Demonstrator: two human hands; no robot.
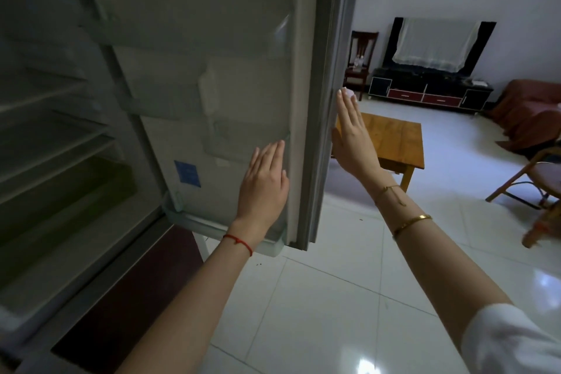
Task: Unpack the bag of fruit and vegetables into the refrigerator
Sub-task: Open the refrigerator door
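Observation:
The refrigerator [54,136] stands open at the left, its dim shelves bare as far as I can see, with a green crisper drawer [100,179] low inside. Its door [212,39] swings out in front of me, pale inner lining facing me. My left hand [264,182] lies flat, fingers together, on the lower inner side of the door near its edge. My right hand [352,136] is flat against the door's outer edge, fingers pointing up. Neither hand holds anything. No bag of fruit or vegetables is in view.
A low wooden table [400,143] stands just beyond the door. Further back are a dark TV cabinet [431,91] with a covered screen and a wooden chair [361,55]. A brown sofa [534,112] and a bamboo chair [534,182] are at the right. The floor is glossy white tile.

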